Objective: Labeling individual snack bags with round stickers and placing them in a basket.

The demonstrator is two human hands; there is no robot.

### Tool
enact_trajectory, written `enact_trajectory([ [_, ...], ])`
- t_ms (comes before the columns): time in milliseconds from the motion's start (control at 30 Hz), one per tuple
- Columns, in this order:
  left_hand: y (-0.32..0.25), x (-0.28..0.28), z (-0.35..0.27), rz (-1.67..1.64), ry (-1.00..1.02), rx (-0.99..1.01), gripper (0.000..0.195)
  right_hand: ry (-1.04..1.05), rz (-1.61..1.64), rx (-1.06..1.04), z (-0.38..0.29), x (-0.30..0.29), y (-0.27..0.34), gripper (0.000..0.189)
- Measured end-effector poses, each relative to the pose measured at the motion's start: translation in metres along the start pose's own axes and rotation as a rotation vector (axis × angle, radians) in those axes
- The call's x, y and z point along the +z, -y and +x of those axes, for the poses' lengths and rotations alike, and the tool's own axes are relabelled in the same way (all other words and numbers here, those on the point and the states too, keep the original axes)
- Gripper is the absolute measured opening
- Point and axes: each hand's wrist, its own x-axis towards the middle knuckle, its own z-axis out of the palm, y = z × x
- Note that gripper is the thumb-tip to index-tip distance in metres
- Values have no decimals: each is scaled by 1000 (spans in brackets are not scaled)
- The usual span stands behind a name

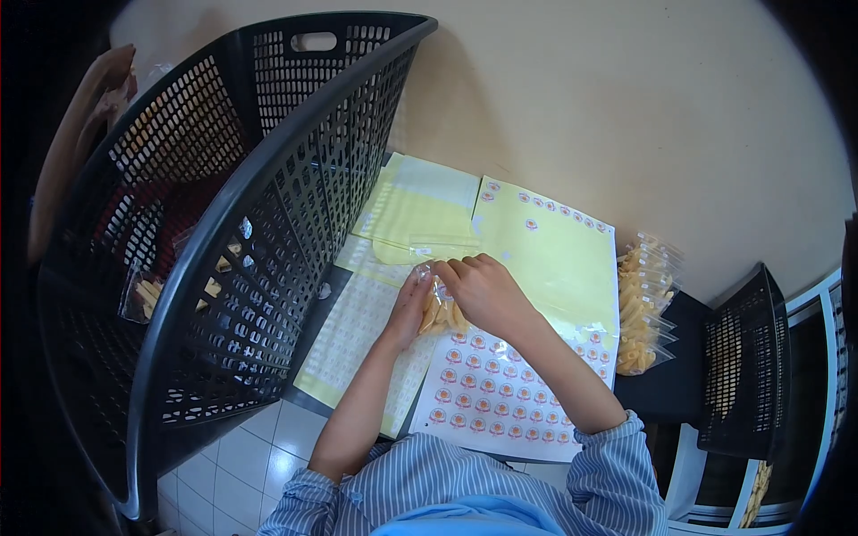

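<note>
A small clear plastic bag (440, 320) of pale yellow, tube-like snack pieces hangs over the sheets on the table, between my hands. My left hand (405, 307) grips its left side, thumb near the top. From the right, my right hand (493, 295) bends over the bag with its fingertips pinching the upper edge; the exact finger contact is partly hidden. A round sticker shows on the front of the bag. Beneath lies a white sheet of round logo stickers (482, 388), whose upper part is bare yellow backing (549, 268) with a few stickers left.
A large black perforated crate (335, 134) stands tilted at left, with filled bags (149, 295) inside. Another person's arm (70, 154) is beyond it. Small-label sheets (362, 335) and yellow backing sheets (429, 201) lie nearby. Filled bags (640, 308) line up at right, beside a smaller black basket (751, 362).
</note>
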Motion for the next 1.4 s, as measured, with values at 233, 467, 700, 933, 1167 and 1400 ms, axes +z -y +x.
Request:
enact_trajectory([
  [233,-5,4,-3,62,92,57,41,-70,28,56,-3,7,1,28],
  [467,4,-2,2,126,93,148,47,-112,378,379,-6,3,1,43],
  [700,5,-1,1,218,80,196,53,-416,637,593,-21,32,-14,73],
  [933,0,0,-4,181,95,194,54,-451,1192,728,-25,42,-4,79],
  [1167,2,1,-2,31,134,93,46,-515,1002,566,-31,44,7,79],
  [1400,6,-4,0,-2,49,117,42,-494,1008,656,-18,43,23,85],
])
